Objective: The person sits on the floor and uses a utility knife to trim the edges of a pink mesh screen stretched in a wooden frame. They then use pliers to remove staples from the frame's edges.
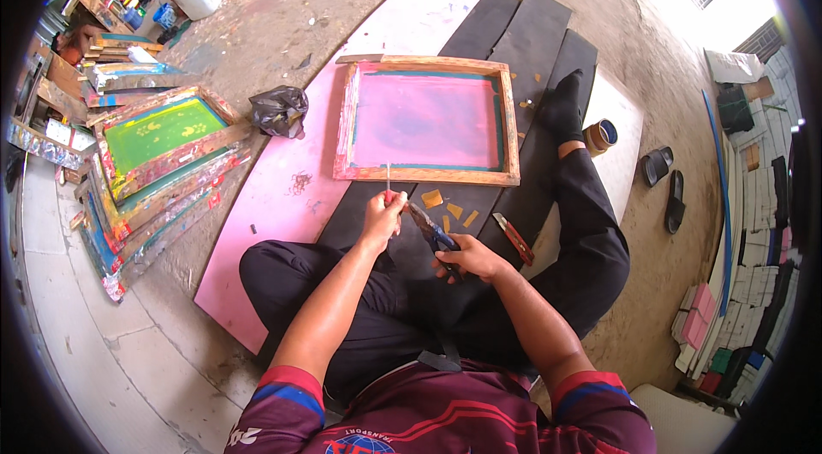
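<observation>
My left hand [384,218] pinches a thin, pale-tipped stick [388,178], which points up over the near edge of a screen-printing frame [428,173]. The frame is wooden, with pink-stained mesh. In my right hand [471,259] is a blue-handled, scissors-like tool [432,228], its dark end angled toward my left hand. Whether its jaws are apart is unclear. Just ahead of the tool lie several tan scraps [431,197]. A red utility knife [513,237] rests on the black boards, right of my right hand.
Black boards [535,35] lie over a pink board [257,270]. A crumpled black plastic bag [280,111] sits left of the frame. More stacked screens [163,146] stand at left. An open can [600,136] is beside my outstretched foot, with black sandals [658,166] farther right.
</observation>
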### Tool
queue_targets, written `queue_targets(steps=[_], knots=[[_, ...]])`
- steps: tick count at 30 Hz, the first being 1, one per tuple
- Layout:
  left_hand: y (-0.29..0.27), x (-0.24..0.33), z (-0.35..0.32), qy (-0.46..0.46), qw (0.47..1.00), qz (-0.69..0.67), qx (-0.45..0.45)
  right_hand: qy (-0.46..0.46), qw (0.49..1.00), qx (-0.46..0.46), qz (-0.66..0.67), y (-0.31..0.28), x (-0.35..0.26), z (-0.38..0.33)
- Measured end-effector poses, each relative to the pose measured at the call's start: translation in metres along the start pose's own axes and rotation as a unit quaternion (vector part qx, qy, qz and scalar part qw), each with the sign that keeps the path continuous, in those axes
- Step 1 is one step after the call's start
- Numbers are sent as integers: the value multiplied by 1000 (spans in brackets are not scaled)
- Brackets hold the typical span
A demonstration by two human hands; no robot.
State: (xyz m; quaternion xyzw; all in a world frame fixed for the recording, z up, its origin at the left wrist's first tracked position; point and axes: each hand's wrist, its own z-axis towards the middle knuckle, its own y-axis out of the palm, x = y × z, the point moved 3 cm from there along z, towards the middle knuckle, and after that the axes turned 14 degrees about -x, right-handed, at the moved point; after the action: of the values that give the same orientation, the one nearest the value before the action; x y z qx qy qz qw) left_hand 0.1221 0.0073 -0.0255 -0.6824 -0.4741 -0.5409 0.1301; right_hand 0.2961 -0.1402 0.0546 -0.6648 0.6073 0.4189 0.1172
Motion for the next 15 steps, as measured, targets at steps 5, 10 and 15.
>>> queue_targets(steps=[5, 10, 15], knots=[[-42, 23, 13, 17, 989, -9, 144, -41, 993, 104, 41, -19, 28, 5], [-132, 42, 15, 56, 948, 24, 313, -54, 956, 288, -17, -45, 45, 13], [-182, 34, 9, 44, 893, -109, 434, -21, 953, 303, -1, -49, 38, 15]])
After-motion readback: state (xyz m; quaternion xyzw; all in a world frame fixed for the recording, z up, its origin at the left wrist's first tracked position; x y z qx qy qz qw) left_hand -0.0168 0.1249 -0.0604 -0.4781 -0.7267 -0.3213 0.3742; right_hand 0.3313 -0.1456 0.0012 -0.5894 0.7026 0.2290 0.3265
